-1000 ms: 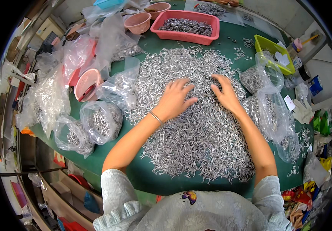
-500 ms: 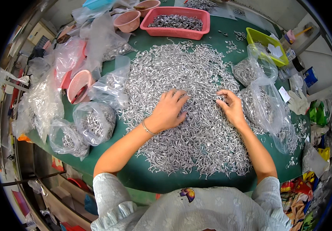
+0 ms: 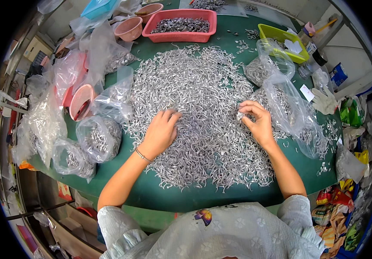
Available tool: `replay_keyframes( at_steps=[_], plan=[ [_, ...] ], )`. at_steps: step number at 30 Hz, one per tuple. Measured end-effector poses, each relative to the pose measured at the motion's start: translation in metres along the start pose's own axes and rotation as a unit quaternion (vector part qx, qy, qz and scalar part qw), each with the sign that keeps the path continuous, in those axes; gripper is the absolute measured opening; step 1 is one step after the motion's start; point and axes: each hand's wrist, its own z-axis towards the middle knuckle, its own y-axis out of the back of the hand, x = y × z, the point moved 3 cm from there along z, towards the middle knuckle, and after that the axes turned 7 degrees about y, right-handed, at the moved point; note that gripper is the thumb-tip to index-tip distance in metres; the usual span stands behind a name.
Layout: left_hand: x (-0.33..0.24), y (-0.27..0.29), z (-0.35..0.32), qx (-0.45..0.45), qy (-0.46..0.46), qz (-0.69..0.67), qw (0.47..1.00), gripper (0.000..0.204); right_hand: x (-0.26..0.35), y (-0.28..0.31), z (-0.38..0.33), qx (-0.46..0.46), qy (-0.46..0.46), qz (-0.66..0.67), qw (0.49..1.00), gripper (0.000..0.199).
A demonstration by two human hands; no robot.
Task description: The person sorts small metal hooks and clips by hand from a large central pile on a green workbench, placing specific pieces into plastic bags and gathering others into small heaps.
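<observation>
A wide heap of small curved silver metal pieces (image 3: 194, 86) covers the middle of the green table. On the left part of the heap rests my left hand (image 3: 159, 131), palm down, its fingers slightly apart and touching the pieces; a thin bracelet (image 3: 142, 156) circles that wrist. My right hand (image 3: 258, 123) is at the heap's right side, thumb and fingers curled toward each other round a few of the silver pieces (image 3: 240, 115). How many it holds is too small to tell.
Clear bags of metal pieces stand left (image 3: 101, 140) and right (image 3: 281, 103) of the heap. Beyond it are a pink tray (image 3: 179, 38) of metal parts and a yellow-green basket (image 3: 276, 32). A pink bowl (image 3: 82, 101) sits at left. The table's near edge (image 3: 164, 207) lies before me.
My left hand has moved left across the heap and its fingers are less spread. The right hand's fingers have closed in on some pieces. The whole view has shifted slightly.
</observation>
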Motion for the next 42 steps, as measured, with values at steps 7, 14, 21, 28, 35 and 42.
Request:
replay_keyframes(
  at_steps=[7, 14, 21, 28, 35, 42],
  plan=[
    [-0.001, -0.002, -0.016, -0.015, 0.031, -0.003, 0.999, 0.033, -0.002, 0.003, -0.013, 0.021, -0.109, -0.074, 0.991, 0.024],
    [-0.013, 0.001, -0.02, -0.037, 0.044, 0.057, 0.997, 0.037, 0.01, 0.012, -0.03, 0.002, -0.157, 0.071, 0.985, 0.031],
    [-0.09, -0.008, -0.018, -0.033, 0.007, -0.141, 0.989, 0.055, 0.001, -0.017, -0.037, 0.013, -0.151, 0.154, 0.976, 0.021],
    [-0.112, -0.059, 0.005, 0.102, 0.157, -0.491, 0.851, 0.042, 0.025, -0.025, -0.051, 0.029, -0.184, 0.356, 0.916, 0.023],
    [-0.091, -0.047, -0.004, 0.062, 0.133, -0.429, 0.891, 0.029, 0.06, 0.084, -0.106, -0.043, -0.163, 0.132, 0.977, 0.022],
    [-0.058, -0.033, -0.023, 0.005, 0.151, -0.33, 0.932, 0.023, -0.015, 0.266, -0.205, -0.476, -0.133, -0.004, 0.869, 0.015]
  ],
)
